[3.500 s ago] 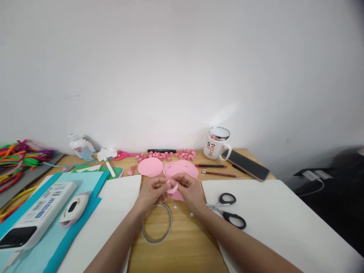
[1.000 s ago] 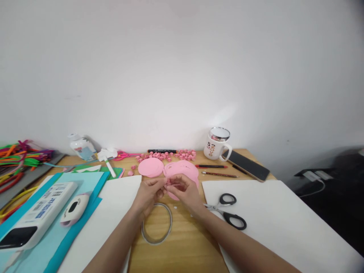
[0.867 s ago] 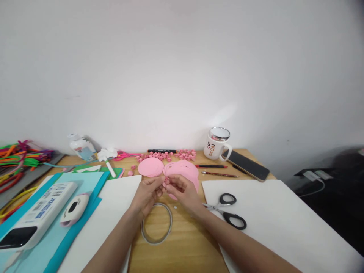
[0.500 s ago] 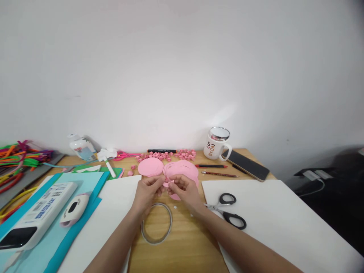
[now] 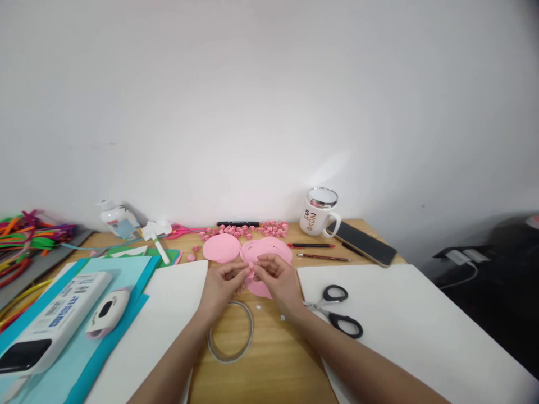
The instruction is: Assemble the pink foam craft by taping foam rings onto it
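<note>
My left hand [image 5: 223, 283] and my right hand [image 5: 278, 280] meet above the middle of the table, thumbs and fingertips pinched together. Between them is a small pink paper piece [image 5: 251, 266], mostly covered by the fingers. Just beyond lie a stack of pink paper circles [image 5: 221, 248] and a looser pile of pink circles [image 5: 273, 247]. Small rolled pink paper pieces [image 5: 236, 231] are heaped behind these. Below my left hand lies a roll of tape [image 5: 210, 347] on its side. Black-handled scissors [image 5: 334, 311] rest to the right of my right wrist.
A white mug [image 5: 315, 216], a phone [image 5: 366, 246] and pencils [image 5: 324, 257] are at the back right. White sheets [image 5: 404, 320] flank the middle. On the left are blue paper [image 5: 122, 280], a white power bank [image 5: 63, 317], a bottle [image 5: 120, 220] and colourful pipe cleaners [image 5: 37, 235].
The fingertips of both hands have drawn closer together around the small pink paper piece. The view has shifted slightly; the other things lie as before.
</note>
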Tool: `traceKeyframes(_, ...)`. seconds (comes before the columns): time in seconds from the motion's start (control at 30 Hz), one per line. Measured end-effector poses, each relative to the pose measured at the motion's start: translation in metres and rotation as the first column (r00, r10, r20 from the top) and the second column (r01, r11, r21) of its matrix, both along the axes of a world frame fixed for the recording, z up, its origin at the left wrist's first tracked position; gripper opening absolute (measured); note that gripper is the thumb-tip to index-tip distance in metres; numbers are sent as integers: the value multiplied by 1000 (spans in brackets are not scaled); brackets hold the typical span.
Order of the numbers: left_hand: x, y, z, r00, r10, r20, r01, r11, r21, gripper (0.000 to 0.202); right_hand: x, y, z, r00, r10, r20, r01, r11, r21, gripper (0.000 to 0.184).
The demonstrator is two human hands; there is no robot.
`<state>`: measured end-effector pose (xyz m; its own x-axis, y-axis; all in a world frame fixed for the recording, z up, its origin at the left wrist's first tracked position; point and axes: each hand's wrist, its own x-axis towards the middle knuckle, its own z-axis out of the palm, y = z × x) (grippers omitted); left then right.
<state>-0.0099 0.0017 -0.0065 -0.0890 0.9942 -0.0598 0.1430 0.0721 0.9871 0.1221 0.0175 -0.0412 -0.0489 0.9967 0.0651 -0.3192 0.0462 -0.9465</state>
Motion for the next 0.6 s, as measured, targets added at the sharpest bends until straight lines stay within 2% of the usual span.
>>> traceKeyframes(0.4, -2, 0, -1, 1000, -3, -2, 3, 1000, 22, 22, 0, -1, 1, 999, 31, -25, -31, 1000, -7, 28)
traceKeyframes(0.6, 1, 0, 1, 998, 12, 59, -12, 1000, 10, 23, 0, -2, 0, 999, 37, 8, -37, 999, 12, 28)
